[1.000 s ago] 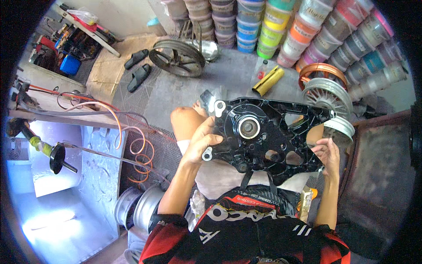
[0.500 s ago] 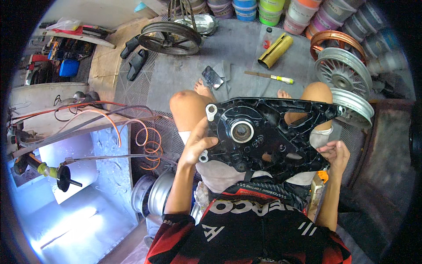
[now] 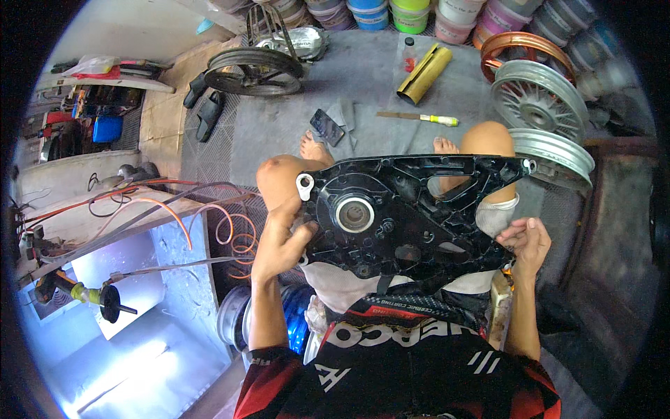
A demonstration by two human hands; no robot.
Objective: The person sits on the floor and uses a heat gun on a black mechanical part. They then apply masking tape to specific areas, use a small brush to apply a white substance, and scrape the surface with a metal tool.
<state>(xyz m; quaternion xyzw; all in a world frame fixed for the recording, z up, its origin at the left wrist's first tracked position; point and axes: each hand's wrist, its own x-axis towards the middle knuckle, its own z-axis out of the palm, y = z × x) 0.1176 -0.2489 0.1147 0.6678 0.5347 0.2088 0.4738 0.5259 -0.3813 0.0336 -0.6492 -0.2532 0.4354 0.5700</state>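
A glossy black cast metal plate (image 3: 419, 223), with a silver-ringed bore and light-coloured lugs, lies level across my bent legs. My left hand (image 3: 289, 241) grips its left end, thumb on the edge. My right hand (image 3: 523, 244) holds the lower right corner, fingers curled at the rim. Just beyond the plate, on the floor near my feet, are a dark phone (image 3: 326, 127) on grey sheets and a file (image 3: 398, 115) with a yellow handle.
A spray booth (image 3: 139, 342) with hoses (image 3: 174, 206) stands at left. Wheels (image 3: 537, 108) stack at right; another wheel (image 3: 251, 73), sandals (image 3: 208, 119), a yellow tube (image 3: 422, 73) and a bottle (image 3: 408, 56) lie ahead. Stacked buckets (image 3: 408, 14) line the back.
The black plate and both my hands have shifted slightly leftward in view, with the plate lying flatter. The view has tilted down, showing less of the bucket stacks and more of my legs.
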